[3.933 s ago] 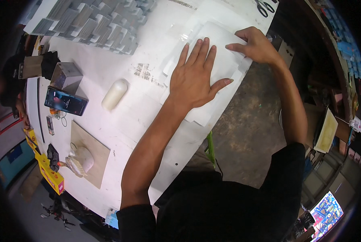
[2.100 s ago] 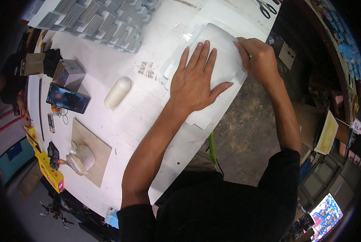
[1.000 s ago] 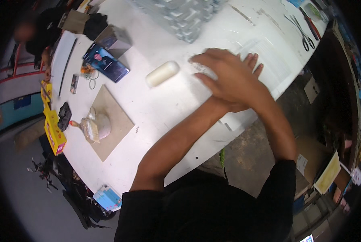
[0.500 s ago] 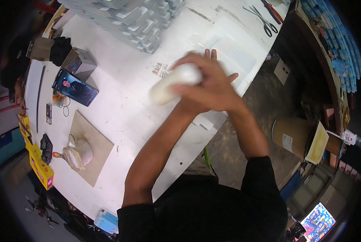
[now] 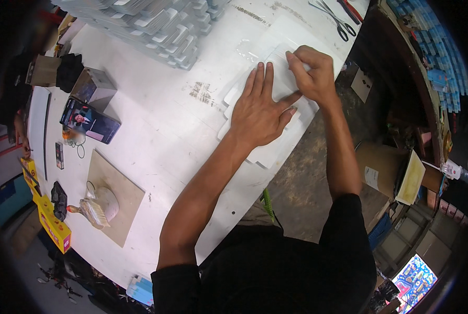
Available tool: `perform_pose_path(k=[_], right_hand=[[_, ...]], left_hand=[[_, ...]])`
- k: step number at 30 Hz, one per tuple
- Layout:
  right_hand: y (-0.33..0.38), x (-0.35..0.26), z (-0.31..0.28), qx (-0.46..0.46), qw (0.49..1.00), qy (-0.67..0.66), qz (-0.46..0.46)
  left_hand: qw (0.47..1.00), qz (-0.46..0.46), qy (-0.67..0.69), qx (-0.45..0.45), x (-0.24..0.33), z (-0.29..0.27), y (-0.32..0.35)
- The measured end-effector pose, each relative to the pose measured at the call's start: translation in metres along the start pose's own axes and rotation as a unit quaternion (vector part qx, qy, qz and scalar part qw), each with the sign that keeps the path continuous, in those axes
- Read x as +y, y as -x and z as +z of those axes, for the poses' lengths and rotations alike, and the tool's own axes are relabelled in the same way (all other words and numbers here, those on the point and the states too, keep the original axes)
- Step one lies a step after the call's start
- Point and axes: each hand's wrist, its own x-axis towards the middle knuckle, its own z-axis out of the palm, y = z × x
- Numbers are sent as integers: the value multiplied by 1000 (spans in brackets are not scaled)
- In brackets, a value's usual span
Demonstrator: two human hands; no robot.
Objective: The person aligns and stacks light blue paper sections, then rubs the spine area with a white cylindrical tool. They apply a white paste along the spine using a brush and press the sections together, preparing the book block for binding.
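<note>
Currently, L hand (image 5: pixel 260 118) palm down on white sheets (image 5: pixel 281 73), upper right of frame; long fingers near together, index splayed twd R hand, thumb apart. R hand (image 5: pixel 312 76) nearer the table's edge, fingers curled, thumb extended; can't tell if clamped on anything. Sheets lie directly under L fingers, below/left of R thumb; long axis approx. lower L to upper R, along edge of table (image 5: pixel 166 131), partly hidden. Scissors (image 5: pixel 344 29) beyond R hand, top right; grey stack (image 5: pixel 160 36) top left

Flat white sheets (image 5: pixel 266 155) lie beneath the fingers (image 5: pixel 268 81) of the left hand (image 5: pixel 257 119); black-handled metal scissors (image 5: pixel 344 30) lie ahead to their right, a grey layered stack (image 5: pixel 158 29) ahead-left.
</note>
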Motion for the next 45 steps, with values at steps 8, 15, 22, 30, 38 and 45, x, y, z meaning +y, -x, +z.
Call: perform_pose_path(k=[8, 15, 22, 30, 38, 45], right_hand=[[7, -6, 9, -75, 996, -40, -13], [14, -15, 13, -87, 991, -76, -65], [30, -29, 27, -91, 989, -63, -95], [24, -21, 25, -53, 990, -95, -90], [24, -19, 27, -63, 991, -93, -74], [31, -34, 31, -83, 987, -84, -113]], left_hand=[[1000, -4, 7, 17, -2, 0, 0], [999, -9, 34, 10, 0, -1, 2], [1000, -11, 23, 1, -4, 0, 6], [1000, -3, 24, 7, -4, 1, 7], [999, -10, 33, -6, -1, -5, 11], [998, -16, 61, 2, -4, -6, 15]])
